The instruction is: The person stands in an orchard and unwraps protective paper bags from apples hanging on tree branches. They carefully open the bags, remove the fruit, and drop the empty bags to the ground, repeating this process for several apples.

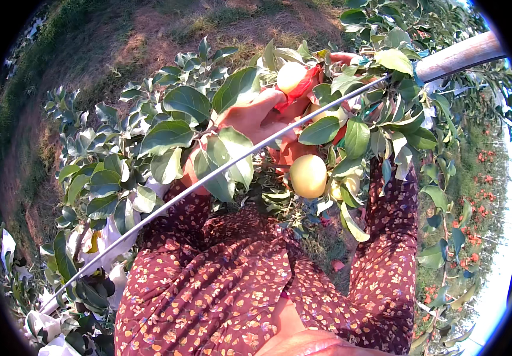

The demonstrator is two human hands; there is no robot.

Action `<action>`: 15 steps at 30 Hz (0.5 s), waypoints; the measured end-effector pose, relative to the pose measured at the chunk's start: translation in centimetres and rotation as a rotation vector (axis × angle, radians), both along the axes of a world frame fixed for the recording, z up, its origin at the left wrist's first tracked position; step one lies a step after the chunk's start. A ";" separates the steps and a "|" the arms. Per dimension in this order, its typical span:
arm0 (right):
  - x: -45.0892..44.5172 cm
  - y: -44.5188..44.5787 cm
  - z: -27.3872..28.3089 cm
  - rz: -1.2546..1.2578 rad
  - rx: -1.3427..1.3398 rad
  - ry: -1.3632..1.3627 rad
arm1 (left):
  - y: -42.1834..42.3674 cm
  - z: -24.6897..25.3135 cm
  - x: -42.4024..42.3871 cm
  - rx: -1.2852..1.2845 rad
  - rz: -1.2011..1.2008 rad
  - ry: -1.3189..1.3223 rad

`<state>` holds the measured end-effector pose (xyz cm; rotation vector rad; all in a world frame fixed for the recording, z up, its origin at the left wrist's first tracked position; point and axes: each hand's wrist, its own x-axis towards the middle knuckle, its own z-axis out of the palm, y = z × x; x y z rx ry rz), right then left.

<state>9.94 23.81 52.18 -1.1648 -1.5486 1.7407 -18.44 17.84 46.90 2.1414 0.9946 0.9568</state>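
Note:
Among the leaves, my left hand [249, 118] has its fingers closed on crumpled red paper [305, 84]. The paper wraps one side of a pale apple [290, 76], whose other side is bare. My right hand [344, 58] is mostly hidden behind leaves on the far side of the same apple; a few fingers show, and their grip cannot be made out. Below the hands hangs a bare yellow-green apple [308, 176]. Another apple [346, 187] beside it is partly covered by leaves, and a third pale apple [327, 113] shows behind the wire.
A taut pale wire or thin rod [220, 171] crosses diagonally in front of my left hand. It meets a wooden pole [460, 57] at upper right. White bags [113, 240] hang in leafy branches at left. Red scraps [474, 238] lie on the ground at right.

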 end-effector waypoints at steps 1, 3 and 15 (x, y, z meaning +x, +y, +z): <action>0.4 -0.8 -0.2 -0.063 0.017 0.012 | -0.1 0.1 0.4 0.120 0.016 0.084; 1.0 -2.1 -0.9 -0.199 0.053 0.046 | -0.4 -0.2 1.5 0.017 0.132 0.161; 6.0 -14.1 -4.2 -0.928 0.256 0.036 | -0.3 -4.6 0.4 0.164 0.099 0.238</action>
